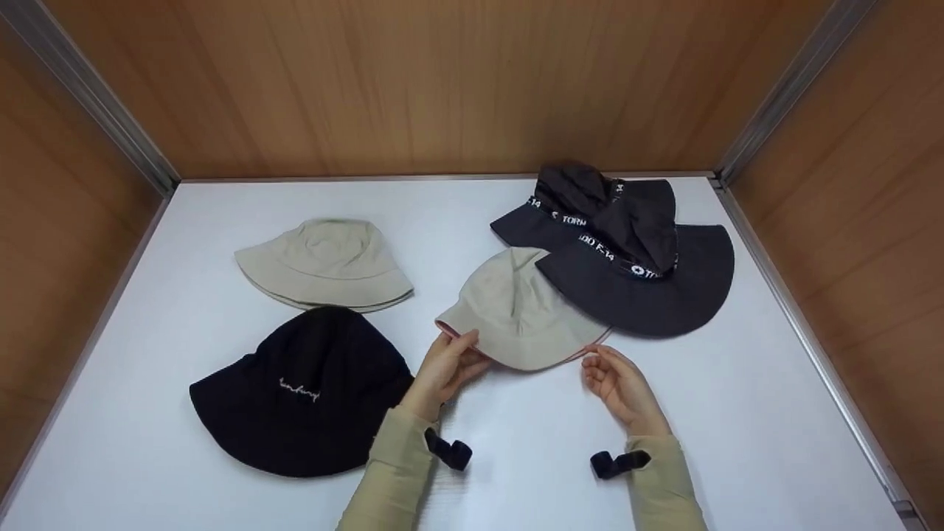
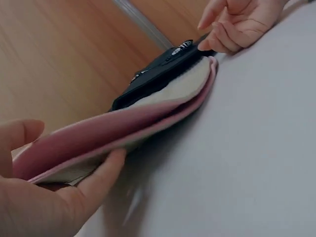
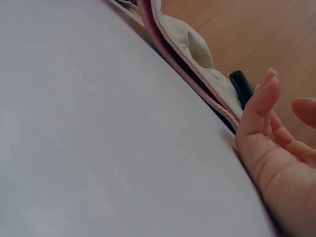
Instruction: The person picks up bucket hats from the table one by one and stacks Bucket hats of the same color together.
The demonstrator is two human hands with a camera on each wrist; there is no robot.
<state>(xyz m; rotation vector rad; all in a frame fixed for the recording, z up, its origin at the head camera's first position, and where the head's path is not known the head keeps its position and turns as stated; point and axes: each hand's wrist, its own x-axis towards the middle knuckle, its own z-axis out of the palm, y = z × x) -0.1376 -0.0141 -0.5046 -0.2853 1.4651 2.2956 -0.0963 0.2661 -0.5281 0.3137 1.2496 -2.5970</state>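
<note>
Pink-edged bucket hat (image 1: 493, 296): lay on the table (image 1: 531, 450), partly beneath a dark lettered hat (image 1: 697, 284).
Left hand (image 1: 446, 365): pinched its left brim.
Right hand (image 1: 622, 383): hovered relaxed at its right edge.

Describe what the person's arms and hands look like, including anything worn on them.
The left sleeve and right sleeve are plain khaki-beige and reach the wrists. A small black attachment with a rounded end sits at the left wrist and another at the right. The left hand and right hand wear no gloves.
</note>
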